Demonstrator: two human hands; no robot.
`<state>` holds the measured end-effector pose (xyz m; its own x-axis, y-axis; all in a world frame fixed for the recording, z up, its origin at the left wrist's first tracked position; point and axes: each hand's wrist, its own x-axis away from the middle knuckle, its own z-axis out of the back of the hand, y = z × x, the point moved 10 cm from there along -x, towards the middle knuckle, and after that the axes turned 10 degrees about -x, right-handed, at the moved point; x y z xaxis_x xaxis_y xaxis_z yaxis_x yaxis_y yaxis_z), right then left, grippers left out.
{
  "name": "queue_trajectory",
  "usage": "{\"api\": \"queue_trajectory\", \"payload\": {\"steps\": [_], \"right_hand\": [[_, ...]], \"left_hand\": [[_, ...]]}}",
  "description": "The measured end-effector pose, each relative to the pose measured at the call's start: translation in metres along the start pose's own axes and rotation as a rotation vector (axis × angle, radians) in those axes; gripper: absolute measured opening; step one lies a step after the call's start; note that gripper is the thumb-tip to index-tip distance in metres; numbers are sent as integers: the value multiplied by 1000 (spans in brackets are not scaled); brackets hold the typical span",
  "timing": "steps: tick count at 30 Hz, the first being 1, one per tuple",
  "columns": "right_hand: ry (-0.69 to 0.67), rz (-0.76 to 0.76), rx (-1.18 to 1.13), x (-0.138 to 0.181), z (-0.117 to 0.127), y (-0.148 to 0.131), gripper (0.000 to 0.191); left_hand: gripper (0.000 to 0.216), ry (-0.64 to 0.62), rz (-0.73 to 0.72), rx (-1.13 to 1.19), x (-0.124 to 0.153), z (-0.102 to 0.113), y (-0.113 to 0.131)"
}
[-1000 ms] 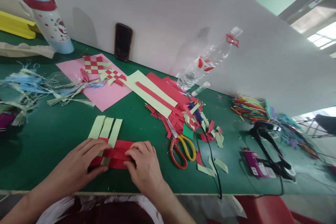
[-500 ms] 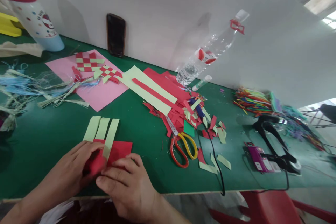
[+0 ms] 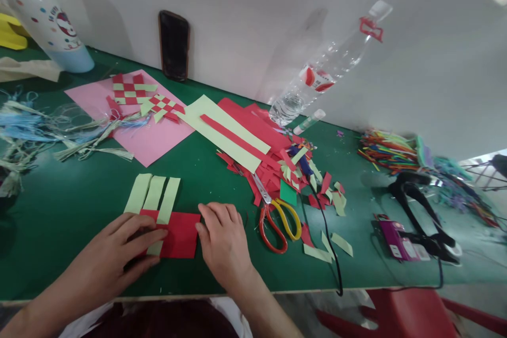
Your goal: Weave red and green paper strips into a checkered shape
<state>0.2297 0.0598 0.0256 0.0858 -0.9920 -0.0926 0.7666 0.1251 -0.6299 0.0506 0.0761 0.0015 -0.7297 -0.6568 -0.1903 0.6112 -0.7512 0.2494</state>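
Note:
A sheet of red paper (image 3: 183,235) lies on the table before me, with light green paper strips (image 3: 153,193) standing out past its upper edge. One green strip passes over the red, under my left fingers. My left hand (image 3: 114,245) holds the left part of the paper down, fingers bent over it and thumb near its lower edge. At the right edge of the sheet is my right hand (image 3: 226,237), thumb and forefinger apart and their tips close to the paper. Scissors (image 3: 280,222) with red and yellow handles lie to the right.
Red and green paper scraps (image 3: 273,179) are heaped beyond the scissors. A plastic bottle (image 3: 320,76) and a phone (image 3: 174,45) lean at the wall. Red-and-green woven pieces (image 3: 132,90) lie on pink paper (image 3: 154,142). A black cable (image 3: 328,243) crosses the table's front edge.
My right hand has moved right, off the middle of the red paper to its right edge. The red paper, bent up between my hands before, now lies flat. The view has shifted slightly.

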Motion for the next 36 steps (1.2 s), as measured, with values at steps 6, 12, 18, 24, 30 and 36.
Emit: {"api": "queue_trajectory", "payload": {"steps": [6,12,18,24,30,36], "right_hand": [[-61,-71,48,-13,-6,0,11],[63,53,-45,-8,1,-13,10],[187,316,-117,8,8,-38,18],[203,417,-130,11,9,-47,19],[177,411,-161,11,6,-44,19],[173,333,-202,6,9,-36,16]], "left_hand": [[28,36,-5,46,-3,4,3],[25,62,13,39,-4,4,4],[21,47,63,46,-3,3,1],[26,6,118,63,1,-2,-4],[46,27,199,76,11,-7,-15],[52,-10,171,48,13,-13,-15]]}}
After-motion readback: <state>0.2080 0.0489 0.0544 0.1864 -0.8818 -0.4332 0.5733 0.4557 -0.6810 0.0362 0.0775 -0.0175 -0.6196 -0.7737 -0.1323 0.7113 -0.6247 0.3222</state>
